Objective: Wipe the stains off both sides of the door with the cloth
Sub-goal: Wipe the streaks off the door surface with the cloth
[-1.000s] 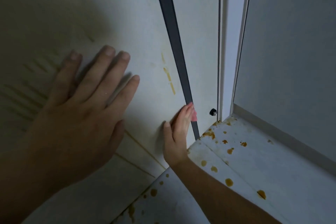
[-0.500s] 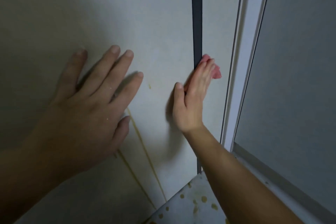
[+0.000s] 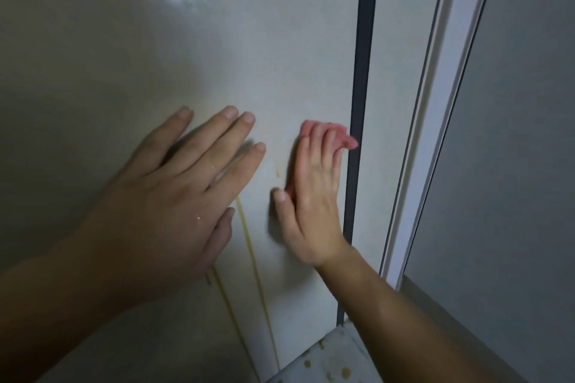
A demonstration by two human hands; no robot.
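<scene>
The pale door (image 3: 217, 56) fills the left and middle of the view, with a dark strip (image 3: 361, 102) along its right edge. My left hand (image 3: 174, 196) lies flat on the door with fingers spread. My right hand (image 3: 311, 193) presses a pink cloth (image 3: 326, 130) against the door with straight fingers, just left of the dark strip. Only the cloth's top and a bit near my thumb show. Thin yellow streaks (image 3: 252, 258) run down the door between my hands, and a small yellow spot (image 3: 277, 173) sits beside the right hand.
A white door frame (image 3: 435, 134) stands right of the dark strip, then a grey wall (image 3: 513, 165). At the bottom a pale floor patch (image 3: 326, 364) carries brown-yellow drips.
My right hand with the cloth has slid upward along the door by the dark strip. The view has risen with it, so most of the stained floor has left the frame.
</scene>
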